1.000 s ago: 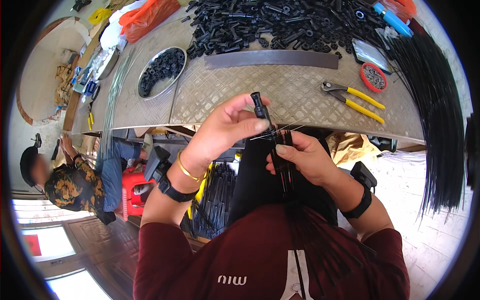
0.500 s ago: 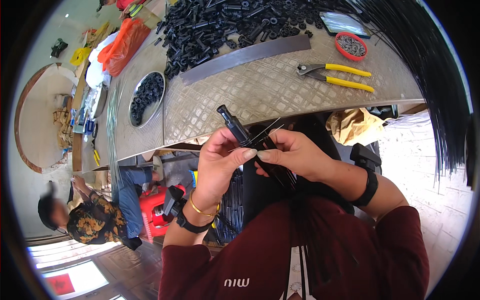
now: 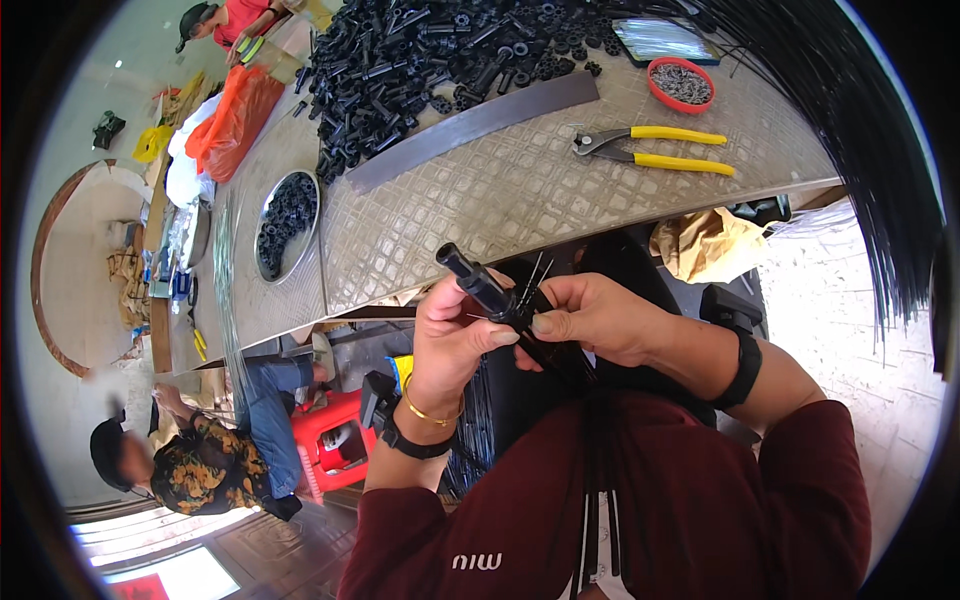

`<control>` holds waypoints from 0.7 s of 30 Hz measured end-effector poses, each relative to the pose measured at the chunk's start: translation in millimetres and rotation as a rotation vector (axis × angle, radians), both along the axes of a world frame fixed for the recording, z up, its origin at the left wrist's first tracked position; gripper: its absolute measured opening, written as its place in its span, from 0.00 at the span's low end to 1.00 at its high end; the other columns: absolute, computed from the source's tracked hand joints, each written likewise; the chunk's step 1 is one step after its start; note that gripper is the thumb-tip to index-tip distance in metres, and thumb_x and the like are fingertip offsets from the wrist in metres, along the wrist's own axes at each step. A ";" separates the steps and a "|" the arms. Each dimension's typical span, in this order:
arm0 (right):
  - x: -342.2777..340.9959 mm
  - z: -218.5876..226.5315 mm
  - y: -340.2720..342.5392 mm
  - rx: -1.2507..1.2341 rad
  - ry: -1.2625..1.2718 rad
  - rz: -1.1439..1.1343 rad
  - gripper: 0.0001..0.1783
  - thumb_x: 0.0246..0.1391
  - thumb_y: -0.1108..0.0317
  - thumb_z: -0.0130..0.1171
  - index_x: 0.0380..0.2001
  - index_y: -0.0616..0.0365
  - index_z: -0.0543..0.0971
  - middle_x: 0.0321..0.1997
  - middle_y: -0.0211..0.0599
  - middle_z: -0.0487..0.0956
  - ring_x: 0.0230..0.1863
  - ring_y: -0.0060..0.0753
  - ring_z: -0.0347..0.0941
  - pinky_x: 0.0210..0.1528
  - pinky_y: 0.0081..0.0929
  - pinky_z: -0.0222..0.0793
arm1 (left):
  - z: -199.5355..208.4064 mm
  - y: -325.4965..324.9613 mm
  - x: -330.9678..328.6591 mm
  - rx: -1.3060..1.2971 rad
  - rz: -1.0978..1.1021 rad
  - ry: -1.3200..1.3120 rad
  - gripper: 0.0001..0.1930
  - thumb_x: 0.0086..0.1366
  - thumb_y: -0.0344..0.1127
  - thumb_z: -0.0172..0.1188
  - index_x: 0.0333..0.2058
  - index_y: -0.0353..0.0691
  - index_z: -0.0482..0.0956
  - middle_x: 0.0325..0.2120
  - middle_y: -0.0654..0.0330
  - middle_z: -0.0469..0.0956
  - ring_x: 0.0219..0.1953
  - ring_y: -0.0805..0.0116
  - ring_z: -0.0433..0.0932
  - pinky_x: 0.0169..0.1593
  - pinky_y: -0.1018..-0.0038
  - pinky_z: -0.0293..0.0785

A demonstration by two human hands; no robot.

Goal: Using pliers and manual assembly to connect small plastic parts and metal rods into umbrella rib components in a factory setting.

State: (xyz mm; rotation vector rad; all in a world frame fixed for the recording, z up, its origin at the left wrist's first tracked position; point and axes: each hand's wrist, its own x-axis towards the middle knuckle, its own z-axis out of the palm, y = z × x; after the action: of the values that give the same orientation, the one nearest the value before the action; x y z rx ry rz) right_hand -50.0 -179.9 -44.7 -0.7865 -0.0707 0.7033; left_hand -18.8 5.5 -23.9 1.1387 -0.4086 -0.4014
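Observation:
A black tubular plastic part [image 3: 472, 279] sticks up and to the left from my left hand [image 3: 450, 330], whose fingers and thumb are closed around its lower end. Close beside it, my right hand [image 3: 610, 318] pinches at the thin wires [image 3: 538, 280] by the tube's base, with thumb and fingers pressed together. Several wire ends poke up between the hands. Below them a bundle of long black strands [image 3: 565, 362] runs down toward my lap. My fingers hide where strands and tube meet.
On the table [image 3: 440, 215] ahead lie yellow-handled pliers [image 3: 655, 148], a grey metal strip [image 3: 480, 128], a heap of black plastic parts [image 3: 400, 75], a red bowl of small metal pieces [image 3: 682, 85] and an oval dish [image 3: 300, 250] of black rings. Two people are at the left.
My thumbs, earlier touching, are now slightly apart. The wire ends between my hands stand steeper. The table things have shifted left in view, and more of the far person shows.

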 end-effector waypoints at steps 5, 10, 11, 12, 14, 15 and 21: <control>4.1 1.7 -6.5 0.026 0.028 0.002 0.11 0.53 0.66 0.59 0.30 0.62 0.71 0.29 0.42 0.79 0.31 0.29 0.76 0.37 0.24 0.72 | -9.2 -8.5 9.5 -0.046 -0.020 0.008 0.20 0.45 0.28 0.70 0.37 0.35 0.74 0.33 0.62 0.75 0.35 0.74 0.75 0.40 0.78 0.71; 12.0 10.6 -4.0 -0.022 0.014 0.059 0.10 0.53 0.68 0.58 0.33 0.62 0.72 0.32 0.40 0.78 0.33 0.29 0.75 0.40 0.24 0.70 | -5.8 -4.2 15.7 -0.032 -0.010 -0.185 0.18 0.43 0.26 0.70 0.34 0.34 0.75 0.32 0.61 0.74 0.34 0.73 0.75 0.40 0.78 0.71; 9.4 8.5 -1.6 -0.048 -0.039 0.054 0.10 0.53 0.67 0.58 0.34 0.62 0.72 0.32 0.39 0.78 0.33 0.28 0.75 0.40 0.25 0.70 | -2.0 0.9 13.6 0.003 -0.028 -0.149 0.18 0.44 0.26 0.69 0.35 0.33 0.75 0.33 0.60 0.74 0.34 0.72 0.75 0.38 0.78 0.72; 9.0 3.3 1.4 -0.068 -0.113 0.071 0.11 0.52 0.67 0.57 0.36 0.61 0.73 0.33 0.37 0.78 0.34 0.27 0.75 0.41 0.25 0.70 | -0.1 2.3 12.1 -0.056 -0.114 -0.051 0.16 0.46 0.24 0.67 0.36 0.32 0.75 0.33 0.59 0.73 0.33 0.70 0.76 0.33 0.76 0.76; 8.3 9.0 -3.4 -0.069 -0.149 0.145 0.15 0.51 0.67 0.57 0.40 0.63 0.74 0.36 0.36 0.79 0.38 0.26 0.75 0.45 0.24 0.69 | 6.7 0.8 11.2 -0.193 -0.275 0.172 0.14 0.49 0.20 0.63 0.36 0.32 0.74 0.39 0.56 0.69 0.32 0.67 0.78 0.23 0.75 0.80; 4.8 2.4 -8.3 -0.181 -0.204 0.130 0.14 0.51 0.68 0.55 0.41 0.65 0.75 0.37 0.38 0.79 0.40 0.29 0.76 0.47 0.25 0.69 | 8.0 -0.4 14.9 -0.161 -0.358 0.133 0.14 0.49 0.20 0.64 0.36 0.32 0.74 0.44 0.56 0.65 0.32 0.67 0.78 0.23 0.75 0.80; -14.0 9.9 2.3 -0.036 -0.283 0.048 0.17 0.53 0.64 0.56 0.41 0.66 0.73 0.34 0.45 0.78 0.38 0.42 0.76 0.45 0.39 0.71 | -0.2 -0.7 11.4 -0.294 -0.456 0.034 0.21 0.47 0.28 0.68 0.40 0.30 0.73 0.53 0.53 0.56 0.46 0.67 0.70 0.30 0.75 0.81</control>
State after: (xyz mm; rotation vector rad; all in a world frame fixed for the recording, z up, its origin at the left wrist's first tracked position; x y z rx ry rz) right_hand -64.0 -177.7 -34.8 -0.9181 -0.3350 0.6361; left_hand -7.4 4.7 -24.1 0.7461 -0.6774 -0.7315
